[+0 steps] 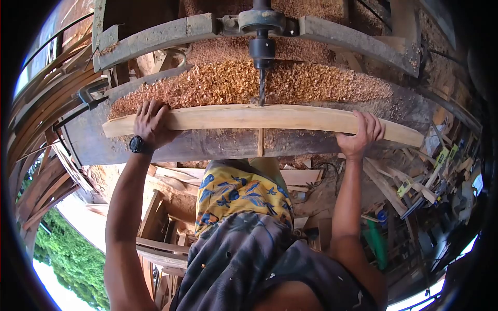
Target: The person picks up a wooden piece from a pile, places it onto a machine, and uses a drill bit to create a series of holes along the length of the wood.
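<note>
Plank (228,118) is held across the counter (207,146), its far edge at the tip of the drill bit (262,85). The left hand (150,123) grips it towards one end, the right hand (364,133) towards the other. Shavings (202,85) lie beyond it. The step seems to be placing or drilling; bit entry cannot be told. Precise alignment calls for even, steady pressure from both hands.

Long wooden strips (39,137) crowd the left side of the workshop — beyond them, green foliage (70,254) shows in bright daylight. Reddish wood chips (207,85) lie heaped on the dark table (207,147). Wood dust and offcuts (301,177) litter the brown floor (311,206), with cluttered scraps (386,186) at right — more daylight glares at the lower edge.
</note>
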`<action>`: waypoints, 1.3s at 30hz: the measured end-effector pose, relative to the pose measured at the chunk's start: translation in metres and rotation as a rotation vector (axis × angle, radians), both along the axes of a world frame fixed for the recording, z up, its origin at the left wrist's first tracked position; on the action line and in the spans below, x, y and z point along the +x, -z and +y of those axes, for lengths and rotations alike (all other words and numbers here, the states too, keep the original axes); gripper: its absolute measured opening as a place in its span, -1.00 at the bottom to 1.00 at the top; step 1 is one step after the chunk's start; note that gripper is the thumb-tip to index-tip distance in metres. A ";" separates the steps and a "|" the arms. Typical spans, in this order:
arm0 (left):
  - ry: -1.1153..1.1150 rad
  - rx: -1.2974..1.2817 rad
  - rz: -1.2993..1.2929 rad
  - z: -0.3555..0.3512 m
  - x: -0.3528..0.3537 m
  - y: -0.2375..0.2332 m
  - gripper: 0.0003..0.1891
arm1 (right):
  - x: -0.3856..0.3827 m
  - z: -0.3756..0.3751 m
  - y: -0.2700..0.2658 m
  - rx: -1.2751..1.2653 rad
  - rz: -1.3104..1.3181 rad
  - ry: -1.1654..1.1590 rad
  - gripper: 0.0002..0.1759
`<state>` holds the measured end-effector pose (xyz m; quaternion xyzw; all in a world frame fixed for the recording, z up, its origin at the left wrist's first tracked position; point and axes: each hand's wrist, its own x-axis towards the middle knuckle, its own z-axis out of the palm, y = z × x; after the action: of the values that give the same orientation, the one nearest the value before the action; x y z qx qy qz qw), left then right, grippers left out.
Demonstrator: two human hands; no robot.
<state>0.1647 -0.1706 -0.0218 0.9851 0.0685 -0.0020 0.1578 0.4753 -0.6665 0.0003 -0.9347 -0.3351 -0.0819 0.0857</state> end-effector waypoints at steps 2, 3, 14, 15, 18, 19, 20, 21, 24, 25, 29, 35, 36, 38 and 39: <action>-0.010 -0.004 -0.002 -0.003 0.000 -0.002 -0.37 | 0.008 0.005 0.001 -0.002 0.002 -0.005 -0.24; -0.020 -0.008 -0.002 -0.004 0.001 -0.003 -0.37 | 0.013 0.008 0.002 0.013 0.000 -0.016 -0.28; -0.076 0.011 0.004 -0.016 -0.006 -0.001 -0.38 | 0.028 0.015 -0.002 -0.006 0.042 -0.034 -0.22; -0.104 0.028 0.045 -0.015 -0.006 -0.001 -0.37 | 0.025 0.016 -0.004 0.013 0.047 -0.040 -0.19; -0.133 0.063 0.143 -0.008 -0.003 -0.003 -0.34 | -0.006 0.001 -0.004 0.008 0.049 0.043 -0.19; -0.080 0.054 0.120 -0.004 -0.005 -0.001 -0.34 | -0.024 -0.004 -0.006 0.022 0.066 0.078 -0.22; -0.030 0.045 0.098 -0.001 -0.008 0.001 -0.34 | -0.038 -0.009 -0.008 0.016 0.053 0.075 -0.24; -0.032 0.044 0.103 0.002 -0.009 0.000 -0.34 | -0.051 -0.015 -0.009 0.009 0.059 0.086 -0.24; 0.058 0.010 0.043 0.007 -0.007 0.000 -0.36 | -0.066 -0.018 -0.009 -0.004 0.063 0.111 -0.24; 0.058 0.001 0.021 0.008 -0.006 0.000 -0.37 | -0.066 -0.016 -0.010 -0.002 0.054 0.115 -0.25; 0.016 0.004 0.004 0.003 -0.010 -0.003 -0.39 | -0.051 -0.005 -0.009 0.025 0.054 0.097 -0.25; 0.026 -0.003 -0.040 0.004 -0.011 -0.003 -0.33 | -0.042 -0.004 -0.004 0.013 0.076 0.053 -0.26; 0.021 -0.003 -0.038 0.004 -0.013 -0.003 -0.33 | -0.043 -0.004 -0.004 0.008 0.074 0.056 -0.26; 0.030 -0.026 -0.026 0.006 -0.015 -0.003 -0.33 | -0.040 -0.003 -0.002 0.003 0.071 0.054 -0.26; 0.025 -0.026 -0.025 0.006 -0.016 -0.003 -0.33 | -0.040 -0.003 -0.002 0.011 0.069 0.047 -0.25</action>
<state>0.1491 -0.1650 -0.0188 0.9837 0.0539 0.0075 0.1715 0.4355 -0.6691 0.0023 -0.9441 -0.3094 -0.0533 0.1005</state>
